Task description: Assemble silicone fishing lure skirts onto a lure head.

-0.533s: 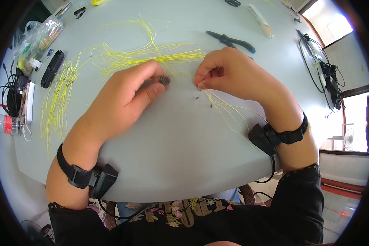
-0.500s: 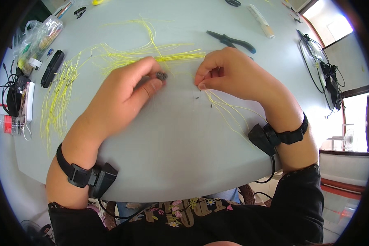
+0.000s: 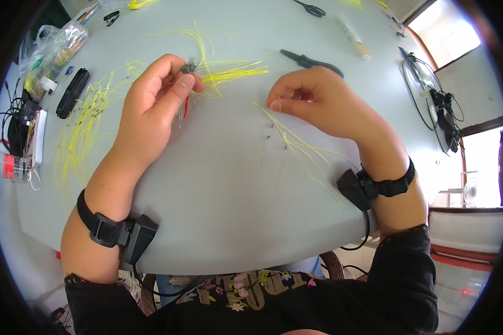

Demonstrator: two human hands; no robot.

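Note:
My left hand (image 3: 159, 97) is raised over the table, thumb and fingers closed on a spiky cluster of small dark grey pieces (image 3: 189, 67). A thin red piece (image 3: 186, 106) hangs below those fingertips. Past that hand lies a bundle of thin yellow wires (image 3: 237, 74). My right hand (image 3: 313, 103) is closed in a pinch; whatever its fingertips hold, if anything, is too small to make out. Several loose yellow wires (image 3: 304, 144) run from beside its fingertips toward my right wrist. Tiny dark bits (image 3: 270, 126) lie near them on the grey table (image 3: 235, 201).
Dark-handled pliers (image 3: 313, 61) lie beyond my right hand, with scissors (image 3: 310, 8) and a whitish tube (image 3: 353, 38) farther back. More yellow wires (image 3: 86, 123) spread at left, beside a black case (image 3: 72, 94), plastic bag (image 3: 56, 53) and bottle (image 3: 11, 166). Black cables (image 3: 444, 106) sit at right.
My left hand has moved up and to the left with the dark cluster, away from my right hand, and the red piece now shows. My right hand stays pinched in nearly the same place.

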